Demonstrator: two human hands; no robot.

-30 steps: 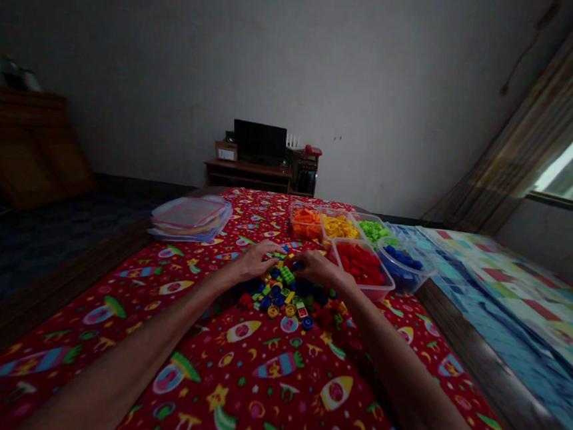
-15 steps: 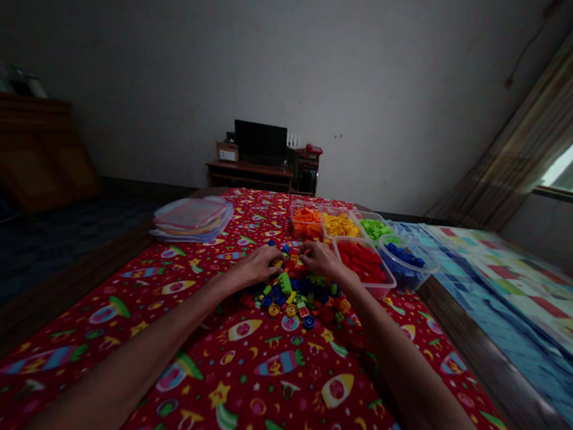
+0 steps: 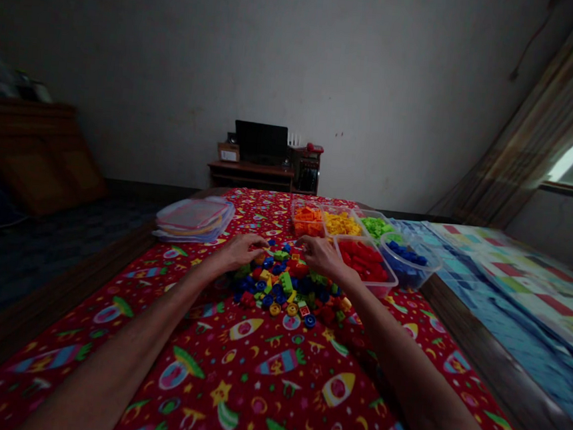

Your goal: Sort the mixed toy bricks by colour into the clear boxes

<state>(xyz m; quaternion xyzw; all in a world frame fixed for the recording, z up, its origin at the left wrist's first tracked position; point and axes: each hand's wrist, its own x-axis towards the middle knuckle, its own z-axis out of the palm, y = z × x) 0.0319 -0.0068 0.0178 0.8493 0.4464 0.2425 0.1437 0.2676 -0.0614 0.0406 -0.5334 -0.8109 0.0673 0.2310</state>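
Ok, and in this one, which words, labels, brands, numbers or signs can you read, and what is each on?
None can be read.
White label on the cardboard box beside the screen: too small to read.
Toy bricks and plastic tubs: no lettering can be made out.
Tablecloth: printed pictures such as rockets and stars, no words that can be made out.
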